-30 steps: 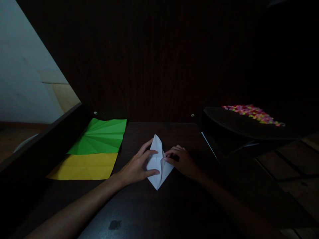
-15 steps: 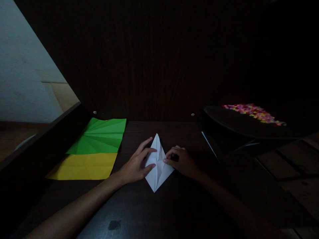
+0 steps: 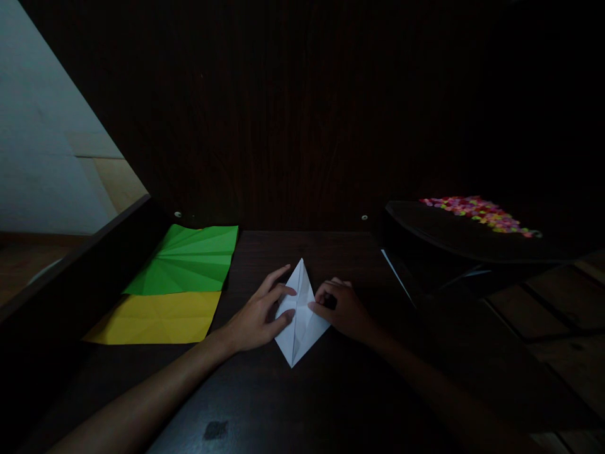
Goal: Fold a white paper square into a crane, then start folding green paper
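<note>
A white paper (image 3: 300, 315), folded into a kite-like shape with points far and near, lies flat on the dark wooden table (image 3: 265, 403). My left hand (image 3: 258, 315) rests on its left flap with the fingers spread and pressing down. My right hand (image 3: 344, 307) sits at the right flap, fingers curled, with the fingertips on the paper near its centre crease.
A creased green sheet (image 3: 189, 260) and a yellow sheet (image 3: 155, 317) lie flat at the left of the table. A dark tray (image 3: 449, 236) with several small colourful pieces (image 3: 477, 212) stands at the right. A dark wooden panel rises behind.
The left flap of the white paper has gone down flat, giving a symmetric kite shape. My left fingers slid off the middle toward the left edge. My right hand barely moved.
</note>
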Available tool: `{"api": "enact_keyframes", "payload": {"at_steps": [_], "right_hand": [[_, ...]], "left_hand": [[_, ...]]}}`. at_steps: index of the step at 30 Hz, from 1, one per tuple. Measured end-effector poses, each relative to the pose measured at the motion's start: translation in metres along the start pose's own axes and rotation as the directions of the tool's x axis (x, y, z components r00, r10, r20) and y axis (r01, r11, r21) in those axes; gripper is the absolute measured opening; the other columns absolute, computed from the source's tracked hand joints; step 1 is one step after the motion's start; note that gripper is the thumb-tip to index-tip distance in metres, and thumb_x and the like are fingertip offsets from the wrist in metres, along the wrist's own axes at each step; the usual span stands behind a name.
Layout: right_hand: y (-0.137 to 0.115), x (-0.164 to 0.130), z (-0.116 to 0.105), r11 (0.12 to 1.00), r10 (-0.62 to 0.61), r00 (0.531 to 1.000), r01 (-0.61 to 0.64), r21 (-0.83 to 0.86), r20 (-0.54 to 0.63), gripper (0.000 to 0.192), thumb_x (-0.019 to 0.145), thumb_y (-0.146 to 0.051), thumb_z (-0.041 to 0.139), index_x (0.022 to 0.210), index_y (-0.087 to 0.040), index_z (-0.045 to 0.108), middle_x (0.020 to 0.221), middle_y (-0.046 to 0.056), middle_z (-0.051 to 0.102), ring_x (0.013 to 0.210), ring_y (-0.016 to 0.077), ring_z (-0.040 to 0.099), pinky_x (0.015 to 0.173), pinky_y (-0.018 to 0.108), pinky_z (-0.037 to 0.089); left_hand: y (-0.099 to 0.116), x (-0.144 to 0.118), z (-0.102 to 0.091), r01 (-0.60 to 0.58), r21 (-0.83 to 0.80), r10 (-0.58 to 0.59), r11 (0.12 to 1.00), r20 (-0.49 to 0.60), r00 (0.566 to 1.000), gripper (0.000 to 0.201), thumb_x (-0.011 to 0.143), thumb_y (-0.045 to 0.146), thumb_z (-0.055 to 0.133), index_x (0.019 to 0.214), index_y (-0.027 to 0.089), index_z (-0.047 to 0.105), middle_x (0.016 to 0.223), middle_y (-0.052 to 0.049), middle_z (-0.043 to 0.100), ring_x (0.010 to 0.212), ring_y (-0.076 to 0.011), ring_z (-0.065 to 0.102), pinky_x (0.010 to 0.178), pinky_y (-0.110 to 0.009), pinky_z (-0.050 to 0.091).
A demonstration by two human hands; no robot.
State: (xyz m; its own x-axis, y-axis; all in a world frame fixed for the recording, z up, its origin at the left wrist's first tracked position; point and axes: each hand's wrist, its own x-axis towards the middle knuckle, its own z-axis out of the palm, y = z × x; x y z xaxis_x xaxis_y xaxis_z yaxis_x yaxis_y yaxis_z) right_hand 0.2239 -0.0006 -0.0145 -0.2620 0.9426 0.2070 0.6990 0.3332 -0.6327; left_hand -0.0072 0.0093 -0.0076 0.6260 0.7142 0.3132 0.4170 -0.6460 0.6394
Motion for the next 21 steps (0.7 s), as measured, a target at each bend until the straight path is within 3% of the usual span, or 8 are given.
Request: {"api": "enact_keyframes", "payload": {"at_steps": [4, 14, 21], "right_hand": [[0.0001, -0.0004, 0.0002, 1.000, -0.012, 1.000, 0.012, -0.026, 0.004, 0.014, 0.077, -0.020, 0.068, 0.070, -0.021, 0.056, 0.072, -0.002, 0.063, 0.077, 0.0187, 0.056, 0.078, 0.037, 0.035], [-0.0020, -0.0028, 0.0047, 0.995, 0.010, 0.999, -0.015, -0.098, -0.054, 0.025, 0.072, -0.026, 0.075, 0.067, -0.021, 0.050, 0.069, -0.003, 0.058, 0.074, 0.0193, 0.053, 0.074, 0.035, 0.032], [0.0000, -0.0046, 0.0088, 0.982, -0.041, 0.998, 0.030, -0.186, -0.057, 0.028, 0.075, -0.031, 0.074, 0.066, -0.021, 0.049, 0.069, -0.002, 0.056, 0.073, 0.0198, 0.052, 0.073, 0.036, 0.033]], "left_hand": [[0.0007, -0.0001, 0.0021, -0.037, 0.010, 0.037, 0.999, 0.013, 0.999, 0.040, 0.082, 0.031, 0.071, 0.118, 0.021, 0.057, 0.155, -0.013, 0.026, 0.139, -0.0333, 0.035, 0.111, -0.048, 0.039], [-0.0019, -0.0021, 0.0037, -0.074, -0.035, 0.077, 0.997, 0.066, 0.995, 0.032, 0.079, 0.031, 0.075, 0.106, 0.022, 0.062, 0.150, -0.009, 0.031, 0.134, -0.0304, 0.042, 0.110, -0.046, 0.042], [-0.0005, -0.0017, 0.0039, -0.056, -0.059, 0.059, 0.997, 0.060, 0.996, 0.042, 0.077, 0.033, 0.077, 0.112, 0.023, 0.056, 0.148, -0.012, 0.033, 0.131, -0.0311, 0.045, 0.107, -0.047, 0.044]]}}
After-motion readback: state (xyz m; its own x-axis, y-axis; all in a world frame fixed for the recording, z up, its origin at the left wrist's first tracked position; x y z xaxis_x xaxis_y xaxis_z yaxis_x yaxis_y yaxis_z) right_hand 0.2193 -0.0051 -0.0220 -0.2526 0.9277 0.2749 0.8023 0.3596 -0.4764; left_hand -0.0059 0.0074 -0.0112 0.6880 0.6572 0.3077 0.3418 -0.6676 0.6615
